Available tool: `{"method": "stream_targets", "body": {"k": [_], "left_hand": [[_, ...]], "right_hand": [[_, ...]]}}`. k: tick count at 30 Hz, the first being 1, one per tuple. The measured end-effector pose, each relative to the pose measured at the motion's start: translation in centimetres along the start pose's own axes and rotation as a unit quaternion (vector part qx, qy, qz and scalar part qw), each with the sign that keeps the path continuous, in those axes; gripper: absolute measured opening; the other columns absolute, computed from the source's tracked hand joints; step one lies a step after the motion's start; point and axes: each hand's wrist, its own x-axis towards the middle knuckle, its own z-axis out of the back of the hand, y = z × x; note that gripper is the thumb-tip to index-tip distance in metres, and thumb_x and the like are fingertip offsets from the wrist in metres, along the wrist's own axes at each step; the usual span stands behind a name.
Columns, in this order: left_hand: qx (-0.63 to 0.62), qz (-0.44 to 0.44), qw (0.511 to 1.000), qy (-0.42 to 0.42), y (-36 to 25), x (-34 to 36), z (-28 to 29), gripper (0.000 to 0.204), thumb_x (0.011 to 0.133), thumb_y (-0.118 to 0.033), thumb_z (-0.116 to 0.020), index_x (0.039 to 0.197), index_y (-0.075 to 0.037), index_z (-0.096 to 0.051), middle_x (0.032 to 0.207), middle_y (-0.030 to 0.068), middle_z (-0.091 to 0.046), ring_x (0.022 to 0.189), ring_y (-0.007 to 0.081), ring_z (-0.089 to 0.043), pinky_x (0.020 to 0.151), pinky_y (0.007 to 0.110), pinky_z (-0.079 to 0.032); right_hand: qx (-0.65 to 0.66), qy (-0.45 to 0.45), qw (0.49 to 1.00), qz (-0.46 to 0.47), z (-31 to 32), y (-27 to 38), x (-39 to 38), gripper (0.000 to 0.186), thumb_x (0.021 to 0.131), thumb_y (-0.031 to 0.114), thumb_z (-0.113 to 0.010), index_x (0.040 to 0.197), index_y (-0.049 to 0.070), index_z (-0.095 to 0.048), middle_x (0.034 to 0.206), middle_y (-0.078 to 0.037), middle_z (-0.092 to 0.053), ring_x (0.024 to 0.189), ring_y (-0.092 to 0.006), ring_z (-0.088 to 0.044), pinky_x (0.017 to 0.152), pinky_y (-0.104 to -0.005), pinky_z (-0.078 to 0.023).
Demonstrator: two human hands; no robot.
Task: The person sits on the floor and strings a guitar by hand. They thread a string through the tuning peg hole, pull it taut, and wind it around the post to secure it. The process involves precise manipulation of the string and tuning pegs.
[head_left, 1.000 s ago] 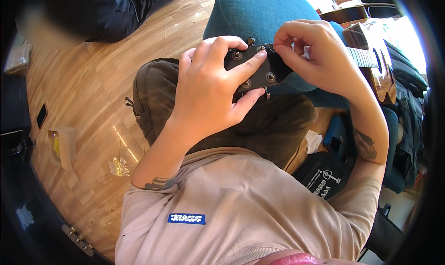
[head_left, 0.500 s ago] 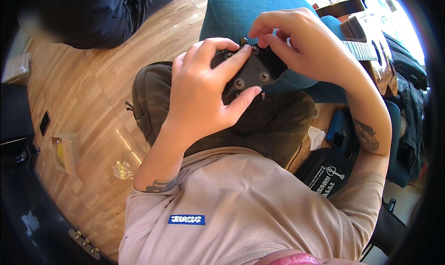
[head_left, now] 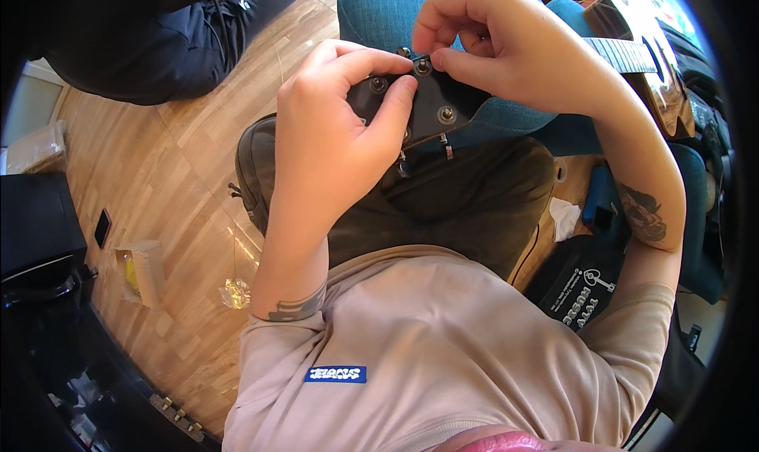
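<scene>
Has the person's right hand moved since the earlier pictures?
Yes, the right hand has moved leftward, judged against the blue upholstered seat, toward that seat's left edge.

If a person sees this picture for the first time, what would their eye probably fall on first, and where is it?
Probably the bare left hand and right hand, close together above the centre, at the upper edge of a dark guitar head with metal pegs. Next, perhaps the bright blue seat beyond them, and the shiny wooden guitar body at the upper right.
</scene>
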Motion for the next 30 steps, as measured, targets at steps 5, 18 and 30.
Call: {"method": "stream_targets", "body": {"k": [5,18,30], "left_hand": [[-0.018,0.0,1.0,-0.001,0.0,0.6,-0.5,0.01,0.092,-0.006,-0.081,0.099,0.001,-0.081,0.09,0.0063,-0.074,0.095,0.015,-0.066,0.089,0.031,-0.049],[-0.034,-0.013,0.999,-0.017,0.0,0.3,-0.5,0.008,0.09,-0.006,-0.081,0.095,-0.001,-0.078,0.095,0.0059,-0.074,0.091,0.0149,-0.067,0.084,0.03,-0.048],[0.005,0.03,0.996,0.085,1.4,1.9,0.4,0.016,0.083,-0.019,-0.08,0.089,-0.004,-0.079,0.115,0.0111,-0.067,0.099,0.0246,-0.065,0.083,0.035,-0.053]], "right_hand": [[0.117,0.054,0.991,-0.045,0.7,-0.7,0.4,0.017,0.097,0.011,-0.073,0.109,-0.001,-0.074,0.087,-0.001,-0.073,0.073,-0.0043,-0.063,0.066,-0.0224,-0.05],[0.117,0.075,0.977,-0.159,0.9,0.4,1.8,0.016,0.098,0.013,-0.075,0.104,-0.002,-0.074,0.086,0.0,-0.073,0.076,-0.004,-0.063,0.07,-0.021,-0.052],[0.077,0.013,0.995,0.061,-0.7,-2.6,0.1,0.014,0.098,0.011,-0.07,0.109,0.002,-0.072,0.081,-0.006,-0.072,0.065,-0.0129,-0.065,0.061,-0.0316,-0.05]]}}
